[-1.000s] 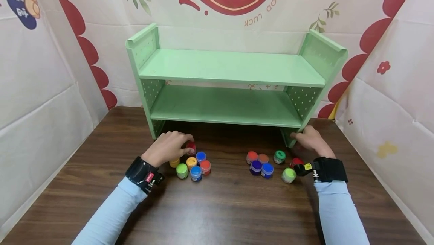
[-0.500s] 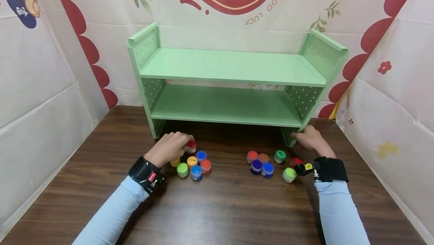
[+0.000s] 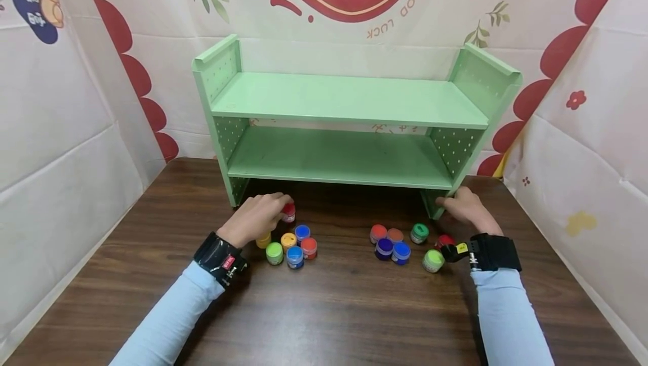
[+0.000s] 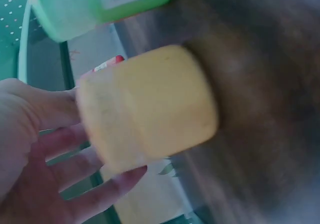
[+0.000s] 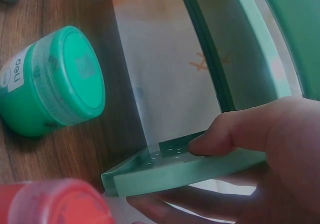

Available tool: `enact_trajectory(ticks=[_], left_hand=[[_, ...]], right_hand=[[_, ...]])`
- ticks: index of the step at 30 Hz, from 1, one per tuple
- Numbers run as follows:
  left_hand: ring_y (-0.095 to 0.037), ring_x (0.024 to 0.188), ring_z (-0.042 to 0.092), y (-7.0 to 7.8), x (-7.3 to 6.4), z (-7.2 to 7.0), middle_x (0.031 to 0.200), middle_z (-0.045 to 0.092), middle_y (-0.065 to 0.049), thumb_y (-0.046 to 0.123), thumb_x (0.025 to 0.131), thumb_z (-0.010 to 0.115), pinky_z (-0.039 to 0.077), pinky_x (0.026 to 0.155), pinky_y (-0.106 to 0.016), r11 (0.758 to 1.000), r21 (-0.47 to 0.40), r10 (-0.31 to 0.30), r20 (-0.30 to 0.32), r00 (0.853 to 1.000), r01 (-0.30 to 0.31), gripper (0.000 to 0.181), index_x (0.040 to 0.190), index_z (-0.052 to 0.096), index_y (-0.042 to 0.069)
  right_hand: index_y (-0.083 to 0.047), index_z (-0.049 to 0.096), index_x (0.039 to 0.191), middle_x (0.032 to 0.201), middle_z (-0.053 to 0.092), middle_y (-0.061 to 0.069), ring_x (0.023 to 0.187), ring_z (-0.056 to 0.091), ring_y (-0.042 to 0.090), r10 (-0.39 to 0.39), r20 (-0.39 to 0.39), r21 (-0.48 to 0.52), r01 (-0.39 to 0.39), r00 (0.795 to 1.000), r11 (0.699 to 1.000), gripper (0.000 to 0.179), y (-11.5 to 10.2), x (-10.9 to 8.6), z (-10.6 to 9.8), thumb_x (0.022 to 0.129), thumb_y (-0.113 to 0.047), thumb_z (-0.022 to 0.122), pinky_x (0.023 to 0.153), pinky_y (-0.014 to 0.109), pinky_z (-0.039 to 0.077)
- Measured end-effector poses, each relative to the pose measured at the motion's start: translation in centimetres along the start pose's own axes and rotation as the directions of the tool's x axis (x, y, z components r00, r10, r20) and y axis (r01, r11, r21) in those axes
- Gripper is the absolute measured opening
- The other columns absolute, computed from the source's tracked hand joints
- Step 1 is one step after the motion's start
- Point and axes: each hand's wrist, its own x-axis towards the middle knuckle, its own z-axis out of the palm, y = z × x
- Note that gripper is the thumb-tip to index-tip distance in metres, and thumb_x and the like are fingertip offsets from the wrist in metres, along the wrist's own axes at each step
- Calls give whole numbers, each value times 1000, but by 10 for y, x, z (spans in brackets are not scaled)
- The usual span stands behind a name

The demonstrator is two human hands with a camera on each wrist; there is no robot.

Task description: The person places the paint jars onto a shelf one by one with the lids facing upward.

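Observation:
My left hand [image 3: 257, 218] pinches a small red-lidded paint jar [image 3: 289, 213] in front of the shelf's left leg. Whether that jar is off the table cannot be told. In the left wrist view, a yellow jar [image 4: 160, 107] hides most of it, and only a red sliver shows between thumb and fingers. My right hand [image 3: 467, 207] grips the right leg of the green two-tier shelf [image 3: 339, 155]; in the right wrist view the thumb lies on the inner side of the leg [image 5: 170, 176], fingers on the outer. A dark green jar [image 5: 55, 82] stands close by.
By my left hand stand yellow, light green [image 3: 274, 253], blue [image 3: 295, 257] and red [image 3: 309, 248] jars. The right cluster has red, brown, purple [image 3: 383, 249], blue and green jars, with a red one [image 3: 444, 241] partly behind my wrist strap. Cloth walls [image 3: 66, 130] surround the table.
My left thumb and fingers have closed on the red jar and carried it slightly away from the other jars, towards the shelf. The right hand stays on the shelf leg.

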Motion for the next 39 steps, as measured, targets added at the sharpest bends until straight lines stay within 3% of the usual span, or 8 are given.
enact_trajectory(ticks=[7, 12, 19, 23, 25, 28, 35, 39], left_hand=[[-16, 81, 66, 5, -5, -27, 117, 72, -6, 10, 97, 72, 57, 67, -29, 997, -14, 69, -249, 966, -75, 35, 131, 66, 8], [-21, 91, 72, 11, -11, -48, 118, 70, -6, 12, 98, 72, 60, 72, -35, 992, -35, 97, -437, 894, -125, 37, 134, 65, 7], [-17, 61, 57, 11, -19, -92, 126, 69, -12, 3, 96, 71, 46, 52, -26, 989, 17, 125, -601, 790, -144, 44, 138, 63, 5], [-22, 59, 57, 4, -19, -125, 127, 70, -16, 4, 96, 71, 41, 48, -27, 993, 61, 118, -671, 732, -104, 44, 139, 62, 4], [-25, 61, 59, -2, -18, -144, 127, 70, -17, 5, 97, 70, 41, 49, -30, 996, 62, 84, -687, 722, -57, 43, 139, 62, 4], [-29, 64, 58, -11, -13, -170, 127, 70, -18, 5, 99, 67, 38, 51, -32, 998, 57, 21, -678, 735, 24, 42, 140, 61, 5], [-34, 79, 62, -29, 2, -204, 124, 68, -21, 0, 103, 53, 40, 55, -39, 990, 104, -28, -531, 847, 98, 38, 139, 61, 2], [-37, 93, 65, -34, 10, -211, 126, 67, -22, -2, 102, 49, 50, 65, -46, 988, 105, -53, -447, 893, 111, 39, 139, 60, -1]], right_hand=[[7, 59, 105, 90, 70, 20, 78, 67, 26, -17, -7, -13, 17, 1000, 1000, 33, -4, 3, -2, 103, -25, 52, 70, 31, 47], [7, 58, 105, 89, 69, 20, 78, 67, 27, -30, -6, -14, 30, 1000, 999, 32, -6, 5, -1, 102, -25, 53, 70, 31, 47], [8, 58, 109, 91, 68, 21, 79, 65, 27, -39, -13, -26, 38, 999, 999, 34, -4, 5, -3, 103, -26, 52, 70, 32, 47], [9, 57, 111, 90, 67, 19, 79, 64, 26, -43, -18, -34, 42, 999, 999, 35, -3, 3, -5, 104, -25, 52, 71, 32, 46], [9, 56, 111, 89, 67, 19, 79, 65, 26, -42, -15, -33, 41, 999, 999, 36, -2, 2, -6, 104, -26, 51, 71, 33, 47], [10, 56, 113, 90, 68, 20, 80, 67, 27, -33, -4, -19, 33, 999, 999, 38, -1, 1, -5, 105, -27, 50, 72, 32, 47], [9, 58, 105, 84, 71, 18, 79, 69, 28, -8, 9, -31, 8, 1000, 999, 39, 5, 1, -2, 105, -29, 50, 70, 31, 47], [8, 59, 104, 82, 71, 16, 79, 68, 27, -7, 12, -29, 7, 1000, 1000, 40, 6, 1, 1, 105, -30, 49, 71, 31, 47]])
